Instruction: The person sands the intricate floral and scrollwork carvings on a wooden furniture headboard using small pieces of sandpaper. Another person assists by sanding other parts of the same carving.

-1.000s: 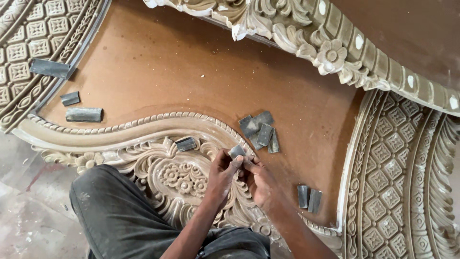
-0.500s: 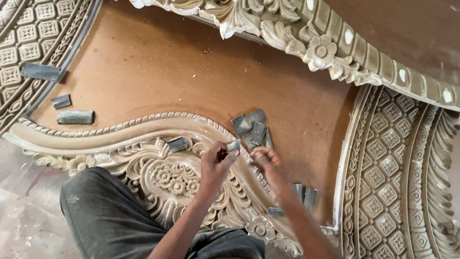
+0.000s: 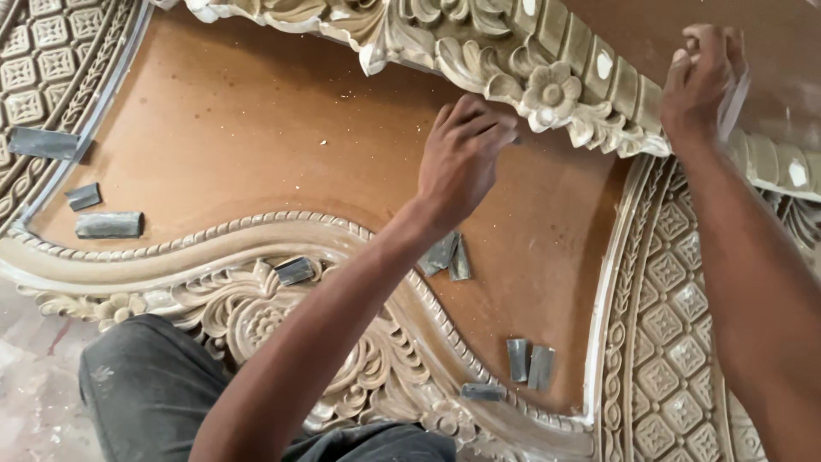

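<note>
1. Carved floral band [image 3: 547, 85] runs along the top edge of the brown panel [image 3: 256, 128]; pale, deep-cut, with a round flower in relief and dust on it.
2. Left hand [image 3: 462, 158] is curled shut at the band's lower edge, prob. pinching a small piece; grip hidden, can't tell what.
3. Right hand [image 3: 701, 81] is closed on a thin grey sheet [image 3: 734, 103] further along the band.
4. Step looks like hand-sanding the relief; next move needs light strokes following the petals.
5. Grey folded scraps [image 3: 446, 254] lie on the panel nearby.
</note>
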